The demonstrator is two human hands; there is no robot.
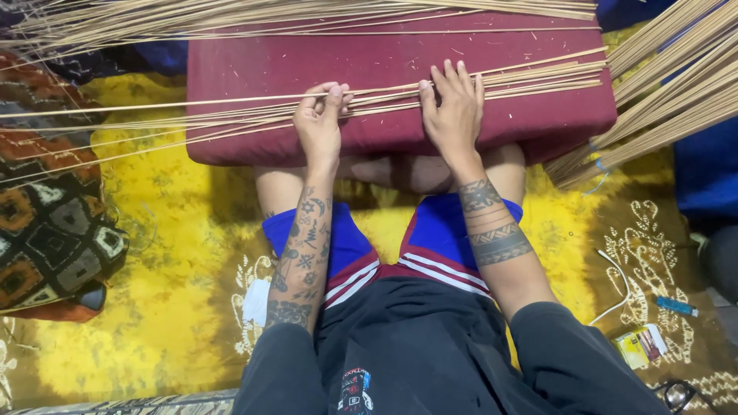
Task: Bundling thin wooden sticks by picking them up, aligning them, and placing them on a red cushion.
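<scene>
From the head camera, looking straight down, a loose sheaf of thin sticks [254, 114] — pale tan, very slender and long, like split bamboo or palm ribs — lies across a dark red cushion [538, 115] that rests over the person's bare knees. The sticks run roughly left to right, fanning slightly; their left ends reach past the cushion's edge over the yellow patterned cloth [165, 292] on the floor, and their right ends stop near the cushion's right side. The left hand [319, 123] sits at the cushion's near edge, fingers curled and narrow, pinching a few of the sticks between thumb and fingertips, the knuckles turned up towards the camera. The right hand [453, 111] lies flat and spread wide, palm down, pressing on the sheaf just beside the left hand; it grips nothing that can be seen. Both forearms (tattooed, with dark sleeves pushed up near the elbows) reach forward from the lap, almost parallel. More of the same sticks lie in a thick bundle [661, 92] slanting off the cushion's right corner, and another spread along the cushion's far edge. A patchwork pillow [54, 223] sits at the left — and a white cable [619, 288] and a small yellow packet [638, 346] lie on the cloth at the lower right.
</scene>
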